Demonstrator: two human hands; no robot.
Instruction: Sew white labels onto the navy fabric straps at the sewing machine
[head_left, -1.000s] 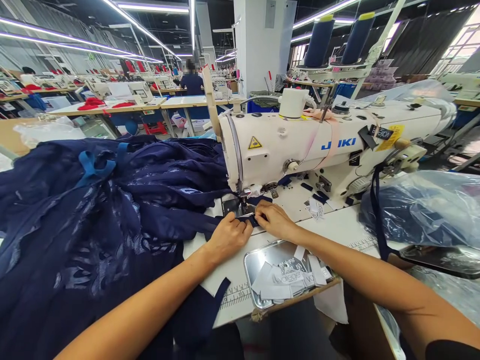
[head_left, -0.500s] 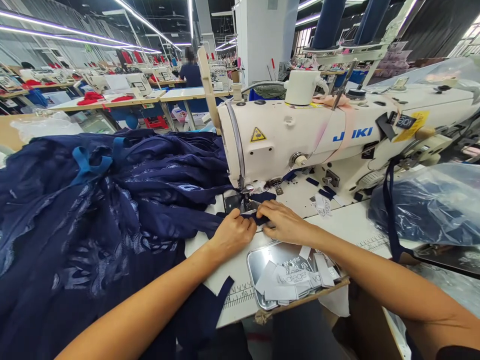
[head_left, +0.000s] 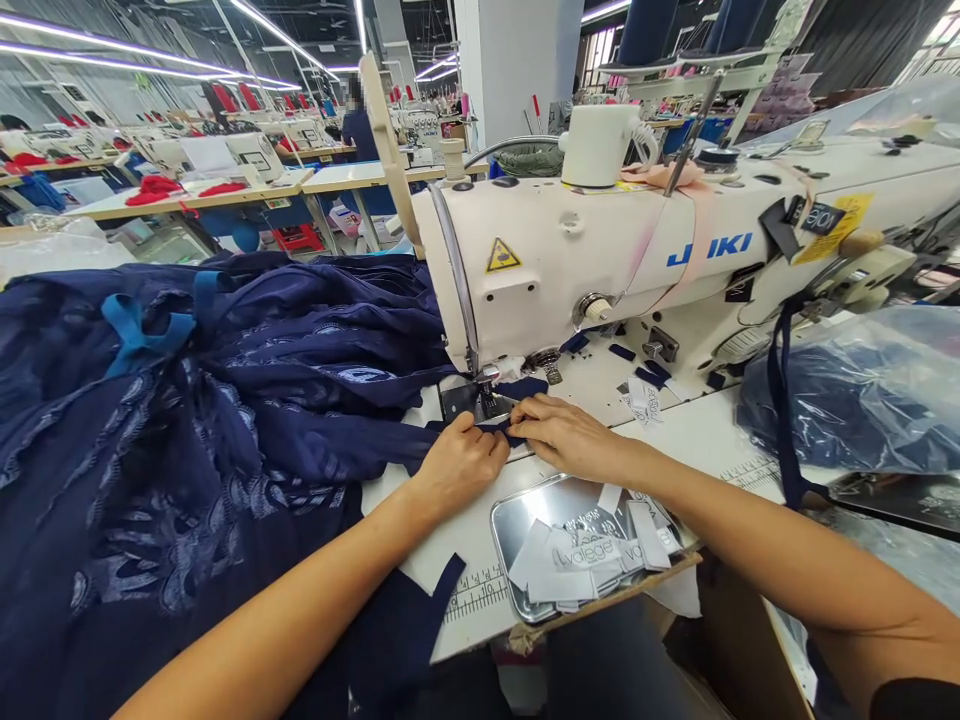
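Note:
My left hand [head_left: 463, 462] is closed on a narrow navy fabric band [head_left: 498, 428] just in front of the presser foot [head_left: 491, 400] of a white sewing machine [head_left: 510, 270]. From the right, my right hand [head_left: 566, 432] pinches the same band with thumb and fingertips, close beside the left. The band runs leftward toward a large gathered navy garment [head_left: 247, 420] with pale embroidery and a blue ribbon [head_left: 150, 335]. My fingers partly cover the band, and its edge under the needle is hard to make out.
A metal tray [head_left: 504, 520] of white printed labels [head_left: 592, 555] sits at the table's front edge. Navy scraps [head_left: 652, 375] lie under the machine arm. At right is a clear plastic bag [head_left: 862, 390] with dark cloth. Farther back, a person [head_left: 361, 125] is among other machines.
The view has shifted slightly. My right fingers have drawn together into a tighter pinch on the band, and my left hand keeps its hold in nearly the same place.

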